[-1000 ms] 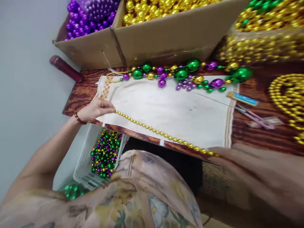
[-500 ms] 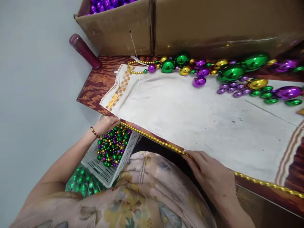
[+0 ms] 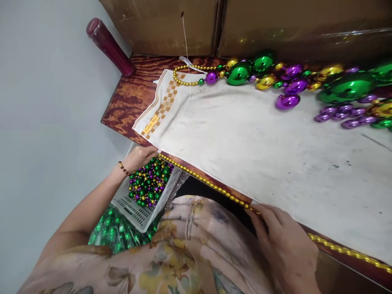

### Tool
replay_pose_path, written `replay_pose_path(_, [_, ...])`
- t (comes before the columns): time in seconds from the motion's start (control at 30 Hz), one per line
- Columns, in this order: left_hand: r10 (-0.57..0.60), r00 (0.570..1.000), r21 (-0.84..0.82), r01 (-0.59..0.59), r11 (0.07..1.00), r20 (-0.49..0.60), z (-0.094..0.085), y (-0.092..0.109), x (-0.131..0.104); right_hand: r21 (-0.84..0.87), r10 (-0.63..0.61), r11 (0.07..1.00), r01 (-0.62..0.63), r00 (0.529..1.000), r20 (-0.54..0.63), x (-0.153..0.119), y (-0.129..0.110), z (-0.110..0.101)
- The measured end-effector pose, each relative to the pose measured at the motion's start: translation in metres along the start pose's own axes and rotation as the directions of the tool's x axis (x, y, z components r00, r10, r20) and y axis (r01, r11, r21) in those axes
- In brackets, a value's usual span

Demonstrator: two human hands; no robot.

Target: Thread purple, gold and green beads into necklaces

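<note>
A string of gold beads [image 3: 204,180] runs along the front edge of the wooden table. At its left end, my left hand [image 3: 140,158] has its fingers pinched on the string. My right hand [image 3: 283,239] is closed around the same string farther right, and the beads continue past it to the right along the edge. Behind them a white towel [image 3: 232,130] with a checked border lies spread on the table. Along the towel's far side lies a garland of large green, purple and gold beads [image 3: 240,73], ending in a loop of small gold beads.
Cardboard boxes [image 3: 165,30] stand behind the table, with a thin white thread hanging from one. A dark red bottle [image 3: 110,47] leans at the back left corner. Below the edge are a grey plastic basket [image 3: 131,212] of mixed beads and a bag of green beads [image 3: 114,230].
The view has shifted, so the boxes sit higher and the garland farther right. Both hands keep their hold on the gold bead string, which stays stretched between them.
</note>
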State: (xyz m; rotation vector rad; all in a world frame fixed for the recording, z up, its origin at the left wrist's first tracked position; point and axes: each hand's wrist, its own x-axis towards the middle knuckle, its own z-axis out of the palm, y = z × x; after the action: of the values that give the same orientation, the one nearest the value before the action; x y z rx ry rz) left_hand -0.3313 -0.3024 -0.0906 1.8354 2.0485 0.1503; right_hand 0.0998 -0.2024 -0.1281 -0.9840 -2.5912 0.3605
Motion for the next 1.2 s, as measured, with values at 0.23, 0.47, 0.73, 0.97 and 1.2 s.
replay_pose_path(0.23, [-0.011, 1.0, -0.007, 0.011, 1.0, 0.026, -0.001, 0.0, 0.001, 0.115, 0.085, 0.99, -0.086, 0.996, 0.017, -0.011, 0.012, -0.001])
replay_pose_path(0.47, [-0.106, 0.994, 0.052, 0.104, 0.993, 0.033, -0.01, 0.006, -0.006, 0.228, 0.246, 0.934, -0.275, 0.958, 0.149, -0.015, 0.01, -0.009])
replay_pose_path(0.73, [-0.178, 0.984, 0.097, 0.175, 0.98, 0.022, -0.013, 0.01, -0.006, 0.181, 0.269, 0.938, -0.295, 0.95, 0.158, -0.011, 0.001, -0.006])
replay_pose_path(0.97, [-0.162, 0.987, 0.12, 0.159, 0.98, 0.016, -0.01, 0.003, -0.008, 0.128, 0.283, 0.944, -0.304, 0.946, 0.16, -0.006, -0.003, -0.004])
replay_pose_path(1.2, [-0.083, 0.996, 0.153, 0.089, 0.984, -0.042, -0.007, 0.001, -0.008, 0.142, 0.335, 0.921, -0.362, 0.924, 0.187, -0.002, -0.006, -0.004])
